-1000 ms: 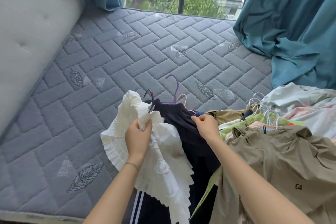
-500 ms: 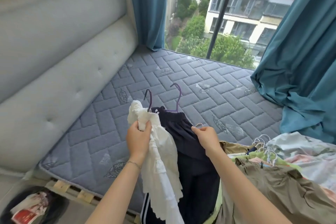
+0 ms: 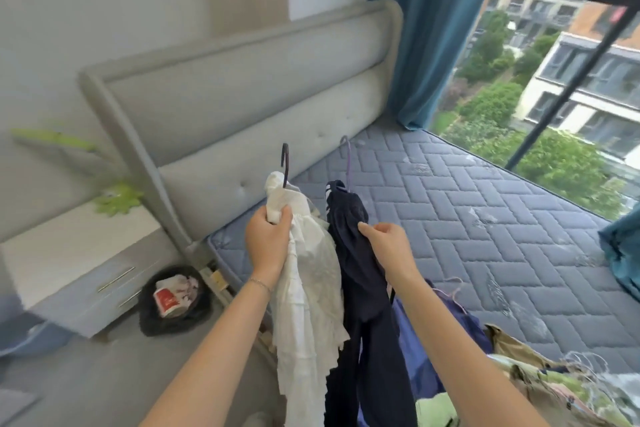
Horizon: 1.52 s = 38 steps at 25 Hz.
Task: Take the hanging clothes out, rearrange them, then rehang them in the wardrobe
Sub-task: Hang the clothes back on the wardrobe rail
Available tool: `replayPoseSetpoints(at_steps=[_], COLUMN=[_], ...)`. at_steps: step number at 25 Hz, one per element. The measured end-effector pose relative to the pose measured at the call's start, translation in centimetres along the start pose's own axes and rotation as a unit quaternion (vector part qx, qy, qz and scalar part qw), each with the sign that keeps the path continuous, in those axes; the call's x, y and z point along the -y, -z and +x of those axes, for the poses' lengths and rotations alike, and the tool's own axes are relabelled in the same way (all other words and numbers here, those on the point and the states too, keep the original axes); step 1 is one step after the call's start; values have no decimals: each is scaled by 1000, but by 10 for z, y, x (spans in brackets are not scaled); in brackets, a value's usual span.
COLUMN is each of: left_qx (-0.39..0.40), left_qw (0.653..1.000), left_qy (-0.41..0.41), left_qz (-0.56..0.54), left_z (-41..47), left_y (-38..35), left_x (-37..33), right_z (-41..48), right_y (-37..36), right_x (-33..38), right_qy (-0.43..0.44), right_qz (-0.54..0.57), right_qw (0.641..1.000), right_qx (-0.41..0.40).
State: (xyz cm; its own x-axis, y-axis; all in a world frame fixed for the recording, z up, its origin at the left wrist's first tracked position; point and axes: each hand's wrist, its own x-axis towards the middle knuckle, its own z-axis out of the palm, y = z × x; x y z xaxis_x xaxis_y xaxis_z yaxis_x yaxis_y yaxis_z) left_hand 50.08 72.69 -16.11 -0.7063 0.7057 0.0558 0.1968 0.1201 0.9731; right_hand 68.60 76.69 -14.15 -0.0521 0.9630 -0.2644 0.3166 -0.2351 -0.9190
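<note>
My left hand (image 3: 268,242) grips the top of a white ruffled garment (image 3: 308,291) on a dark hanger whose hook (image 3: 284,163) sticks up above my fist. My right hand (image 3: 389,246) pinches a dark navy garment with white stripes (image 3: 363,315) on a purple hanger (image 3: 347,163). Both garments hang free in the air above the bed's edge. A pile of other clothes on white hangers (image 3: 540,381), olive, green and blue, lies on the mattress at the lower right.
The grey quilted mattress (image 3: 485,218) stretches to the window. A padded grey headboard (image 3: 263,107) stands at the left, with a nightstand (image 3: 79,263) and a black bin of rubbish (image 3: 173,298) beside it. Teal curtains (image 3: 426,28) frame the window.
Both hands have lifted the white and navy garments up off the mattress. My view has swung left and up, bringing the headboard, nightstand and bin into sight.
</note>
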Motion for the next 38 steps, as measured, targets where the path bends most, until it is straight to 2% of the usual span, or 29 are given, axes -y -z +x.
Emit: replayPoseSetpoints(at_steps=[6,10,14,20,24,28,32,38], left_qx=[-101,-184,-265,-382,-476,-566,-654,-753], left_qw=[995,983,964,924,879,823,750,635], left_qy=[-3,-6,-6,-10,6,32,61,126], left_qz=[6,23,37,32,24,40,75,115], left_z=[32,52,75,69,49,30,18,-8], left_y=[146,258,371,501,581,656,721,775], left_x=[7,2,9,22,43,66,84,108], right_z=[-52,-94,-136,-198,-245,-284,-332,-396], right_y=[-131,-235,-333,-452,-536,-619,-696,-780], right_x=[88,136,172,205,215,221,226,236], right_qy=[104,142,180,250,281,310,336,346], right_qz=[-32,-49,-64,-68,-84,-96,-100,-110], right_qw=[988,972,947,895,849,786,709,590], right_qx=[109,179,259,362,440,526,612,721])
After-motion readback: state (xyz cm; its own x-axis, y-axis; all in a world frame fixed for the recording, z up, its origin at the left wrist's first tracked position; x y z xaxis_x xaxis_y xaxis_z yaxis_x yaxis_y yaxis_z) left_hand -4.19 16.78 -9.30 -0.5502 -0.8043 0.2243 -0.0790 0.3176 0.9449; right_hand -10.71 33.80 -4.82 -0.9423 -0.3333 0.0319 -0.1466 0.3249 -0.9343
